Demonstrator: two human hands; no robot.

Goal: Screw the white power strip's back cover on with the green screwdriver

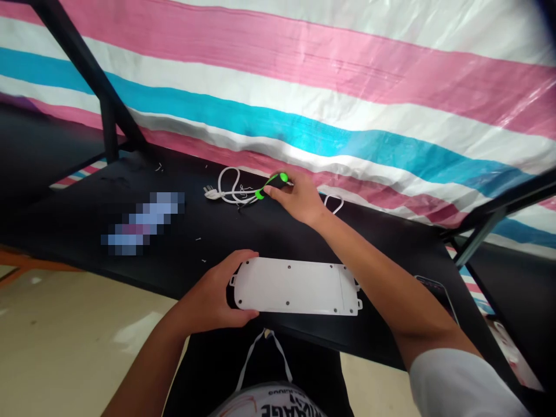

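Observation:
A white flat power-strip housing lies back side up on the black table, near its front edge. My left hand grips the housing's left end, fingers curled over it. My right hand reaches to the far side of the table and is closed round a screwdriver with a black and green handle. A coiled white cable with a plug lies just left of the screwdriver.
A striped pink, white and blue tarp hangs behind the table. Black frame bars rise at the left and right. A phone lies at the table's right. A blurred patch sits on the table's left part.

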